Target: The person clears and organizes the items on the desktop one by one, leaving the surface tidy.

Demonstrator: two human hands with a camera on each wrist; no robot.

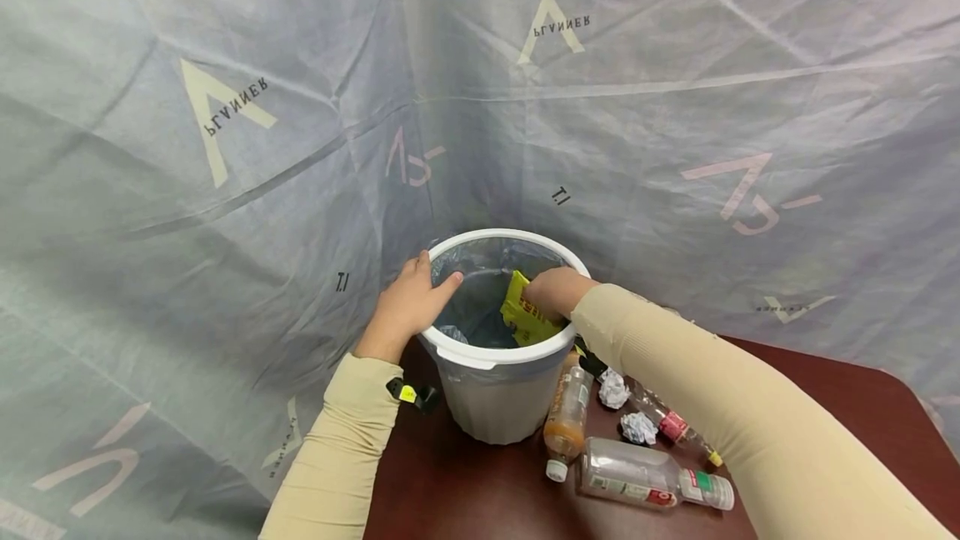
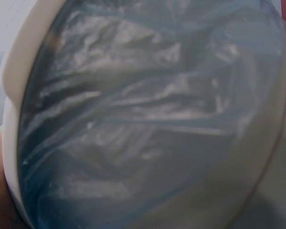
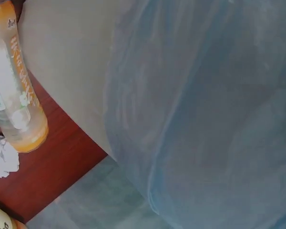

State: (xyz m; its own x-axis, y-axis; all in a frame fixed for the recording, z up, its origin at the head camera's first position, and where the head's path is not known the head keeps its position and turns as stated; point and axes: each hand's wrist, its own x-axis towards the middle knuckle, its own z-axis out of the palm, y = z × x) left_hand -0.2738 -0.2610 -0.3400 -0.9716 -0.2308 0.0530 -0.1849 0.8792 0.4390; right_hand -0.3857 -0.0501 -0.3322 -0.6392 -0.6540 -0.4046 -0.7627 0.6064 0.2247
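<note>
- You appear to be at the step of putting the bright yellow soft packet with red print (image 1: 528, 328) into the round grey-white bin with a white rim (image 1: 491, 411); the packet is inside the mouth, below the rim, on the bin's right side.
- Your right hand (image 1: 558, 292) grips the packet, though the fingertips are partly hidden and the right wrist view shows none of them.
- As I judge it, the next move calls for lowering the packet clear of the thin bluish plastic liner (image 2: 133, 119), then loosening your fingers and lifting the hand out without dragging the liner.
- Your right forearm, in its cream sleeve (image 1: 690, 361), slants in over the dark red-brown table (image 1: 465, 494) from the right, the wrist crossing the rim.
- Your left hand (image 1: 408, 304) rests at the rim's left side, its thumb straight over the opening; I cannot tell whether the fingers clamp the rim.
- Mind your right elbow: the large clear bottle with a green-and-red label (image 1: 630, 473) and the clear bottle with a yellow cap (image 1: 675, 426) lie near that forearm.
</note>
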